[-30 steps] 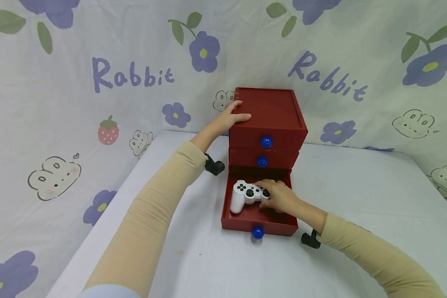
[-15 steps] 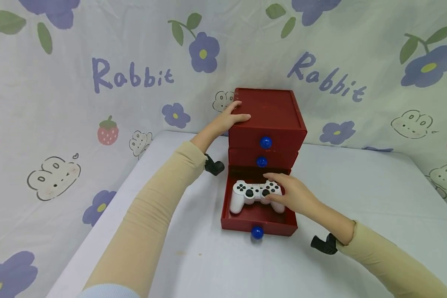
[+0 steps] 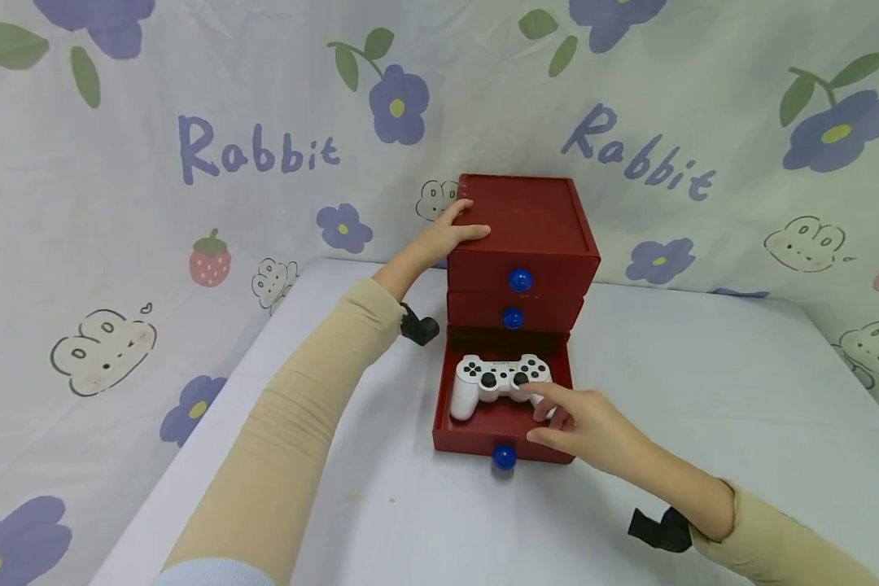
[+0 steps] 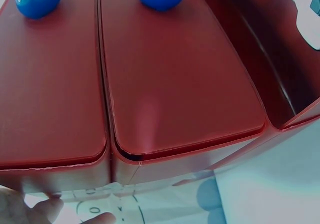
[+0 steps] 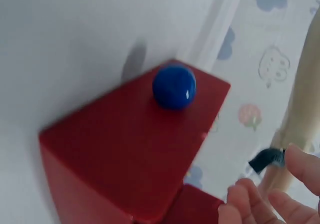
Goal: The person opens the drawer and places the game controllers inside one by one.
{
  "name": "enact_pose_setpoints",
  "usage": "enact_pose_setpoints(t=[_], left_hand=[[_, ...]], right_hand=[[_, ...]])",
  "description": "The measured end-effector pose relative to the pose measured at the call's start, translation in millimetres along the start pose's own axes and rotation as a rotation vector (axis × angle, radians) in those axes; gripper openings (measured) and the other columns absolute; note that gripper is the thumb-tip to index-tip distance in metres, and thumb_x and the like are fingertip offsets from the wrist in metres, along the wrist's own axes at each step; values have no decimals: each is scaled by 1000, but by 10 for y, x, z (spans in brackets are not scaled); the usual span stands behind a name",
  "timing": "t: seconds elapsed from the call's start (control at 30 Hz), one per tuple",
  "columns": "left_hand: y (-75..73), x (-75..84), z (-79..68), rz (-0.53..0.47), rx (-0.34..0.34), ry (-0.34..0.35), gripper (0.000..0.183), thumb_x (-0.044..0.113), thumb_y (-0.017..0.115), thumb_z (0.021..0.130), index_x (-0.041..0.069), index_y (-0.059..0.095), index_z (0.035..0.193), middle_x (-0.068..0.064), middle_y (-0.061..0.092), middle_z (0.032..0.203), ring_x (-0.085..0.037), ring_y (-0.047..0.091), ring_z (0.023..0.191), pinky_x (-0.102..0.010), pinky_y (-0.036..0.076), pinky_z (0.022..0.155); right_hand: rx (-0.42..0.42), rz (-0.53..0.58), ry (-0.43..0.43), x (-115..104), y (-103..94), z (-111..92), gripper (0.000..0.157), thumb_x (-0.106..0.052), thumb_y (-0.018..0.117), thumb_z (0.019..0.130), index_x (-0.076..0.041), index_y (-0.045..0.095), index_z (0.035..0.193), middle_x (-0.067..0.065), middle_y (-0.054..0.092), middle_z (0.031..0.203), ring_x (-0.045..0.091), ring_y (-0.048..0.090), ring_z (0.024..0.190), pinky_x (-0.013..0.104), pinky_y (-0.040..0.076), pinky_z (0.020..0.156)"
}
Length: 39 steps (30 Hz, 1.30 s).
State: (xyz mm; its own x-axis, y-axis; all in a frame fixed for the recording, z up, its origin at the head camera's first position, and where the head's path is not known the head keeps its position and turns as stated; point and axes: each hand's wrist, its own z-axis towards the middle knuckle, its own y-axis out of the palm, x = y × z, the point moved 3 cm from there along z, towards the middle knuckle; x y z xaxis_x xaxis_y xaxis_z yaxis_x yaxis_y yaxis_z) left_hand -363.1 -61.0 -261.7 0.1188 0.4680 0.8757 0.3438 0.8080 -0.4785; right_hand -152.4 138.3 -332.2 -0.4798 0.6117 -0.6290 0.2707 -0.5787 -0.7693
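A red three-drawer cabinet (image 3: 527, 213) stands on the table, its bottom drawer (image 3: 463, 440) pulled out. Inside that drawer lies a white game controller (image 3: 466, 397). My left hand (image 3: 438, 238) rests on the cabinet's top left edge, thumb and fingers spread; in the left wrist view only a few fingertips (image 4: 47, 210) show low in the corner. Over the drawer's right front corner is my right hand (image 3: 595, 426), empty, its fingers loosely bent and apart from the controller. In the right wrist view it appears at lower right, beyond the drawer's front with its blue knob (image 5: 174, 86).
Two more blue knobs, an upper (image 3: 520, 281) and a middle one (image 3: 513, 317), stick out from the closed drawers. The white-covered table (image 3: 703, 391) extends on both sides. A patterned cloth (image 3: 264, 73) hangs behind the cabinet.
My right hand has drawn away from the controller, moving toward me and to the right, down to the drawer's front. The controller stays in the drawer. My left hand stays put.
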Motion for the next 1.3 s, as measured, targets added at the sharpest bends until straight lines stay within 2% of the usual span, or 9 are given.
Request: enact_pose_setpoints(t=[0.1, 0.27, 0.5, 0.63, 0.8, 0.93, 1.1, 1.2, 1.3], left_hand=[[5, 2, 2, 4, -3, -4, 74, 42, 53, 88, 26, 13, 147, -4, 8, 153, -23, 15, 137, -44, 19, 109], [7, 4, -7, 3, 0, 1, 73, 42, 53, 88, 26, 13, 147, -4, 8, 153, -24, 15, 137, -44, 19, 109], [13, -10, 7, -21, -16, -8, 72, 41, 52, 89, 27, 12, 147, -4, 7, 153, -24, 17, 136, -44, 20, 108], [11, -21, 20, -13, -4, 5, 72, 42, 53, 88, 26, 14, 147, -5, 10, 152, -24, 20, 135, -43, 22, 108], [-3, -71, 63, 0, 6, 12, 77, 51, 55, 84, 29, 16, 147, -3, 11, 152, -23, 19, 135, -43, 22, 108], [-4, -30, 19, -1, 8, -2, 73, 45, 53, 87, 28, 15, 147, -4, 11, 152, -23, 20, 135, -43, 21, 108], [-3, 87, -88, -20, -14, -12, 71, 36, 52, 90, 22, 14, 148, -7, 11, 152, -25, 20, 135, -43, 21, 108], [2, 81, -77, -14, -7, -3, 71, 36, 52, 90, 21, 14, 148, -7, 12, 152, -25, 20, 135, -43, 21, 108], [2, -7, 16, -12, 7, 17, 72, 40, 54, 88, 24, 15, 147, -6, 13, 152, -24, 21, 134, -44, 22, 108]], right_hand=[[-71, 29, -11, 10, 125, -50, 45, -17, 72, 79, -8, 56, 120, -4, 63, 80, 2, 53, 62, 18, 47, 56], [-197, -26, 24, 41, 342, -86, 43, -19, 72, 79, -10, 57, 119, -7, 63, 78, 0, 50, 61, 17, 46, 56], [-272, -112, 74, 133, 555, -73, 45, -27, 71, 79, -15, 57, 119, -7, 64, 81, 4, 55, 68, 22, 46, 59], [-260, -130, 41, 152, 628, -50, 45, -26, 71, 79, -14, 57, 120, -5, 67, 84, 6, 59, 75, 24, 47, 62], [-213, -129, -1, 162, 691, -13, 41, -22, 72, 79, -14, 60, 117, -4, 67, 84, 2, 57, 70, 20, 47, 60], [-155, -116, -18, 176, 727, 13, 33, -17, 71, 79, -13, 64, 111, -3, 69, 85, 0, 56, 66, 17, 47, 59], [-98, -107, 9, 193, 744, 32, 27, -15, 70, 80, -14, 67, 106, -5, 67, 77, 0, 50, 61, 17, 43, 54], [-85, -96, 31, 206, 741, 51, 26, -15, 70, 80, -14, 68, 106, -6, 66, 74, 0, 48, 59, 17, 42, 52], [-79, -92, 39, 220, 726, 84, 25, -14, 70, 80, -13, 68, 105, -5, 65, 73, 1, 47, 57, 17, 41, 50]])
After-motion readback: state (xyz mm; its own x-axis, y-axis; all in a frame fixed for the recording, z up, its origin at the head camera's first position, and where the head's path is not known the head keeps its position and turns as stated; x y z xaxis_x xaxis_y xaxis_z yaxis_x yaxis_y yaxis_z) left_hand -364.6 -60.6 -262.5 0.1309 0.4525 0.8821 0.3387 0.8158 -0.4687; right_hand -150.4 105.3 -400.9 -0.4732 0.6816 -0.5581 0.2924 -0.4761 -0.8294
